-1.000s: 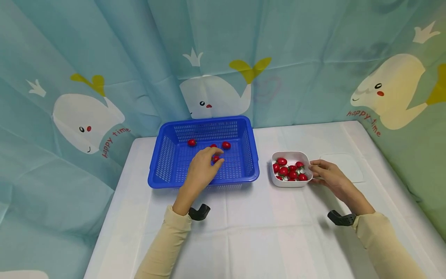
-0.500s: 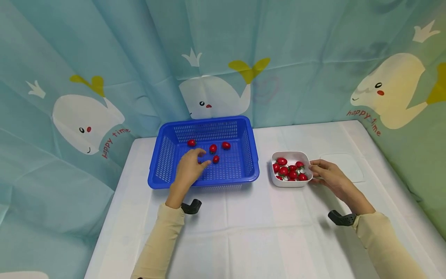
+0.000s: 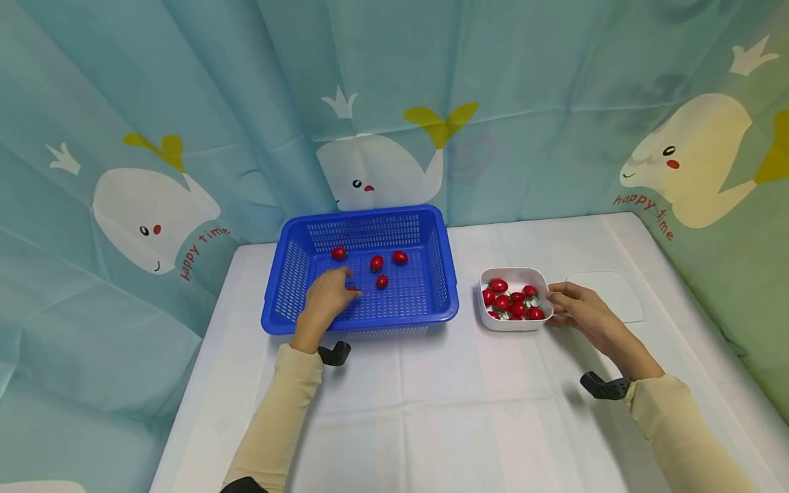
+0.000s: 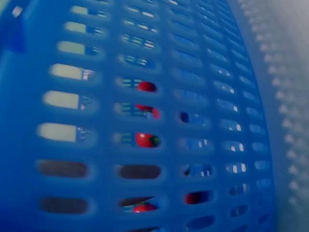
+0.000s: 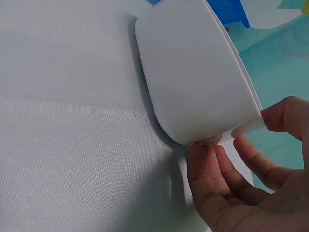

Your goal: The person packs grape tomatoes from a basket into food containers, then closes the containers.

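In the head view a blue plastic basket (image 3: 271,318) stands at the left with cherry tomatoes inside. My left hand (image 3: 324,299) is down in its front left part, thumb and fingers curled round a cherry tomato (image 3: 353,289) that they mostly hide. Farther along lie other loose tomatoes, such as one cherry tomato (image 3: 400,257) near the right. My right hand (image 3: 585,313) holds the right corner of a white container (image 3: 514,326), thumb at the rim and fingertips low on the wall. Several cherry tomatoes (image 3: 502,302) fill that container. The basket's slotted wall (image 4: 106,154) covers most of the left wrist view.
A clear flat lid (image 3: 607,294) lies behind the right hand on the white-covered table (image 3: 456,411). A whale-print curtain (image 3: 524,137) hangs round the table's back and sides. The basket's raised rim surrounds the left hand's fingers.
My left hand has moved left and slightly toward me inside the basket, from the middle tomatoes to one at the front left. The right hand and container have stayed put.
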